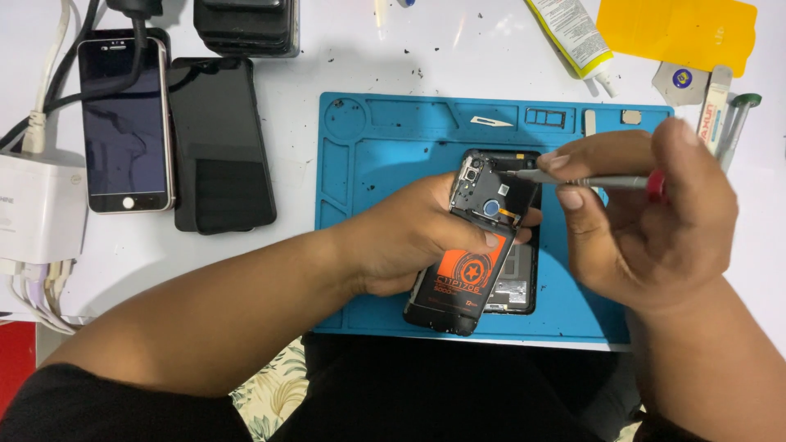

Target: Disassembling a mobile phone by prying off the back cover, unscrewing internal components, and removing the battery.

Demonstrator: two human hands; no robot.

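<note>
My left hand (401, 237) grips an opened black phone (475, 245) with its back cover off, tilted above the blue repair mat (368, 164). An orange-labelled battery and the camera module show on it. A second black phone part (517, 282) lies on the mat under it. My right hand (647, 213) pinches a thin metal screwdriver (589, 180) with a red end, its tip touching the upper part of the phone near the camera.
At the left lie a white-framed phone (127, 123) and a black phone (219, 143), a white charger block (37, 205) with cables, and a black stack (246, 24) at the top. A glue tube (573, 37), yellow sheet (679, 33) and small tools (720, 106) lie top right.
</note>
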